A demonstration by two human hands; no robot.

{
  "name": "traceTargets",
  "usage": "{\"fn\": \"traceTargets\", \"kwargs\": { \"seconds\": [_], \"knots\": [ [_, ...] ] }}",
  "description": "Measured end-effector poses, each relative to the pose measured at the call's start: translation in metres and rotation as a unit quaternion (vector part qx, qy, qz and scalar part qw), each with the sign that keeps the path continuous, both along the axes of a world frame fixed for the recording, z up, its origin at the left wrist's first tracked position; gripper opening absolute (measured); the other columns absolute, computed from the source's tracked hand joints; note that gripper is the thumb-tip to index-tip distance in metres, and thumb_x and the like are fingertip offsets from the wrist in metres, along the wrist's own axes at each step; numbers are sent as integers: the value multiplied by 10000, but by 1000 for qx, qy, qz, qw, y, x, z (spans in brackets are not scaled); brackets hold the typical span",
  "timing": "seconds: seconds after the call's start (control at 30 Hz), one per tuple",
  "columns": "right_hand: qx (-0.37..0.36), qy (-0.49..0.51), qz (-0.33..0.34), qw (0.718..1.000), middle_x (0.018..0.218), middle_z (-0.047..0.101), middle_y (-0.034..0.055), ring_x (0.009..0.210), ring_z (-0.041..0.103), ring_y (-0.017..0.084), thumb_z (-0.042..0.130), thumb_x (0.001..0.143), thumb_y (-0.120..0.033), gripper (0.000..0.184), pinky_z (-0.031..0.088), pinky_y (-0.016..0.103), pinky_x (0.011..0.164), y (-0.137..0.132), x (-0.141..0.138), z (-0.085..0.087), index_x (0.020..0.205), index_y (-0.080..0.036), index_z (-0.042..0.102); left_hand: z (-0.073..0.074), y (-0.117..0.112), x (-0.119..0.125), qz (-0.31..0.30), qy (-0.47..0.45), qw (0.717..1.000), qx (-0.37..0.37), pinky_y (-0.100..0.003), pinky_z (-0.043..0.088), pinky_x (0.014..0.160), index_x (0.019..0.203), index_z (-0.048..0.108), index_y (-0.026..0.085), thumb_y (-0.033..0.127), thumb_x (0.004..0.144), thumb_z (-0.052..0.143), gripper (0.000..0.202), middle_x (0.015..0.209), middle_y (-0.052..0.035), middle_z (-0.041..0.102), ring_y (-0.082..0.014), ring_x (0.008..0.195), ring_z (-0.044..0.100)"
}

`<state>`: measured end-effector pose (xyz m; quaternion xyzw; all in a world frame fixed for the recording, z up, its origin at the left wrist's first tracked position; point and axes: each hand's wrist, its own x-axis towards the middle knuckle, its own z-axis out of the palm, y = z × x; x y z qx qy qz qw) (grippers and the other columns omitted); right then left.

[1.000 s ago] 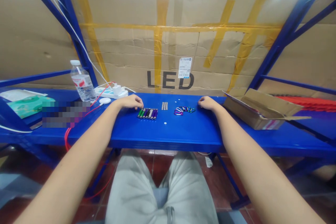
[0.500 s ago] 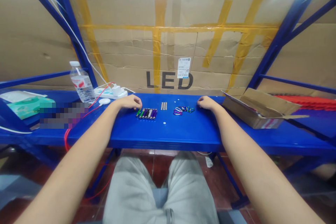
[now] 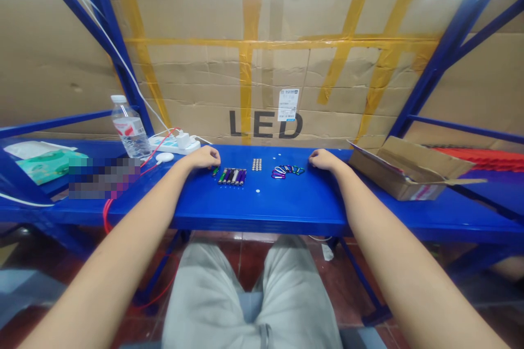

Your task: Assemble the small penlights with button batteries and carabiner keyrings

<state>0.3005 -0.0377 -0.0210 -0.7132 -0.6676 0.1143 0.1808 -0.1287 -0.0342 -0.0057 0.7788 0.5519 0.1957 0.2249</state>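
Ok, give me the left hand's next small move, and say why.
Probably pinch the green tube and lift it clear. It lies right at the fingertips of the left hand, set slightly apart from the row of tubes, and the right hand rests by the carabiners, out of the way.

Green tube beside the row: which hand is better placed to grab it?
Left, likely. The left hand sits beside the green tube; the right hand lies beyond the clips, with the row between.
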Motion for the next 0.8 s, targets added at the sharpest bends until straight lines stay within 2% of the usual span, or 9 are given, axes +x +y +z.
{"fn": "traceTargets", "kwargs": {
  "seconds": [0.23, 0.4, 0.5, 0.67, 0.8],
  "knots": [
    [-5, -5, -2, 1000, 900, 751, 129, 824, 687, 214, 581, 762, -109, 278, 497, 255, 769, 3, 1, -2, 996, -89, 730, -15, 9, 10, 19, -1, 994, 106, -273, 466, 662, 723, 682, 179, 254, 658, 620, 117, 748, -39, 714, -169, 691, 631],
    [-3, -15, -4, 1000, 1054, 750, 151, 949, 694, 242, 579, 759, -102, 299, 506, 267, 826, 3, -1, -2, 1015, -89, 733, -19, 13, 22, -16, -6, 991, 133, -294, 491, 753, 762, 709, 181, 280, 697, 623, 147, 812, -47, 741, -186, 772, 657],
    [-4, -16, -6, 1000, 1106, 743, 151, 1002, 689, 247, 581, 757, -101, 297, 505, 266, 857, 3, -2, -1, 1009, -95, 737, -19, 19, 29, -44, -13, 990, 132, -314, 490, 818, 794, 735, 184, 300, 710, 637, 173, 851, -51, 758, -200, 823, 675],
    [2, -13, -5, 1000, 1063, 750, 153, 960, 693, 246, 598, 745, -98, 274, 508, 267, 835, 2, -2, 0, 979, -96, 741, -19, 24, 35, -77, -41, 992, 96, -311, 497, 856, 863, 756, 188, 323, 714, 664, 222, 913, -57, 771, -203, 876, 687],
    [3, -6, -9, 1000, 980, 756, 141, 885, 692, 233, 596, 739, -97, 244, 508, 266, 791, 2, -2, -1, 939, -104, 736, -16, 22, 30, -54, -56, 993, 88, -306, 511, 784, 972, 750, 168, 329, 701, 691, 320, 835, -49, 751, -191, 785, 673]
  ]
}}
